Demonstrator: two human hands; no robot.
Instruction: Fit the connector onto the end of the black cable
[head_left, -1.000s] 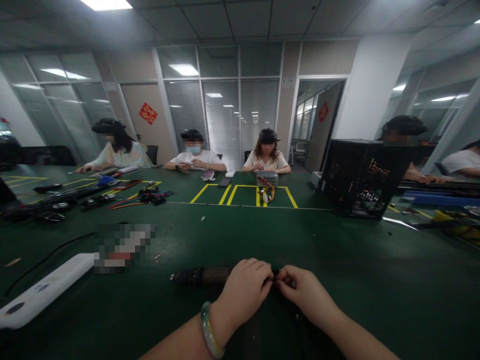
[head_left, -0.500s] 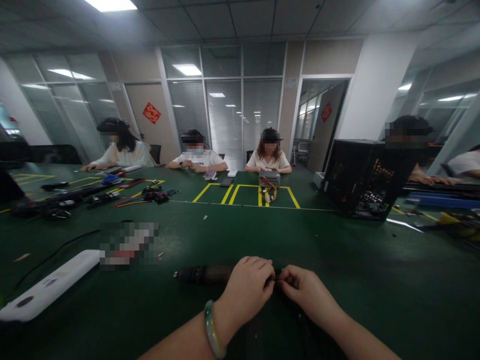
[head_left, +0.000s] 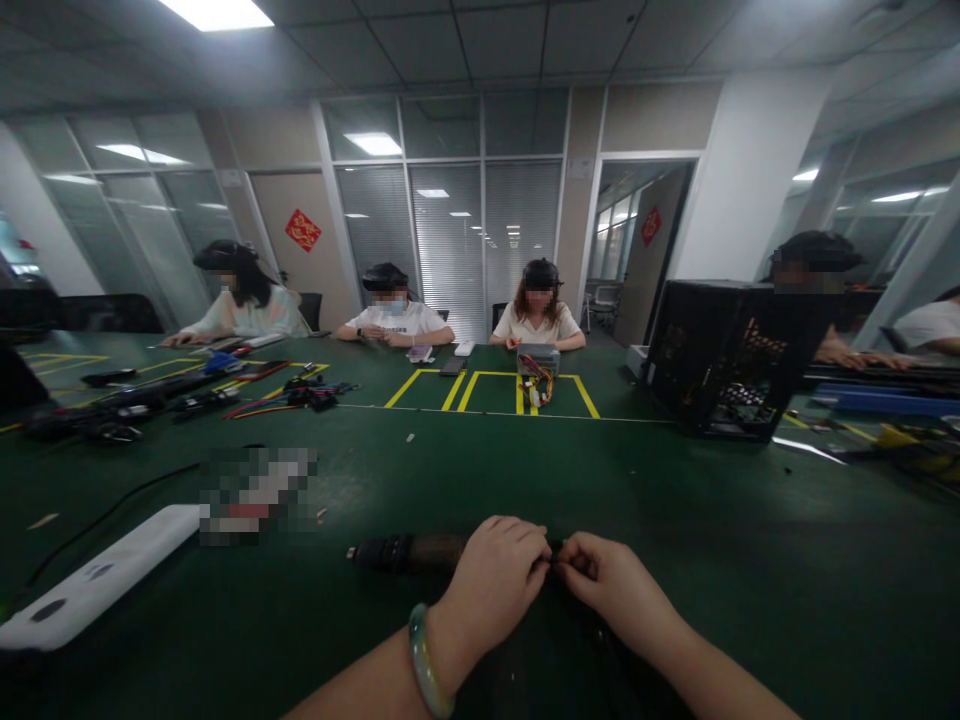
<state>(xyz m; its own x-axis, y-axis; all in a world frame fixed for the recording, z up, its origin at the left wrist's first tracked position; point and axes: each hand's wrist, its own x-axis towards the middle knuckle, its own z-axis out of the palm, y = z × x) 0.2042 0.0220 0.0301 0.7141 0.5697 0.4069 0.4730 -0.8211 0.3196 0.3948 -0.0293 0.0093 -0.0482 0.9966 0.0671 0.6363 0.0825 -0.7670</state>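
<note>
A dark electric screwdriver (head_left: 431,552) lies across the green table in front of me, its stepped nose and small metal tip pointing left. My left hand (head_left: 504,565), a jade-coloured bangle on its wrist, is closed over the tool's rear end and covers it. Right beside it, my right hand (head_left: 600,568) pinches something small and dark at that end, mostly hidden by the fingers. The fingertips of both hands nearly meet. Below the right hand a dark cord (head_left: 602,640) shows faintly against the table.
A long white bar (head_left: 105,575) with dark ovals lies at left, a black cable (head_left: 112,500) behind it. Further back are bundled wires (head_left: 311,390), a power supply (head_left: 538,358) and a black computer case (head_left: 720,360). Several people sit across and around the table.
My hands stay at the tool's rear end with almost no movement. Across the table, one person's hand has shifted slightly near the power supply.
</note>
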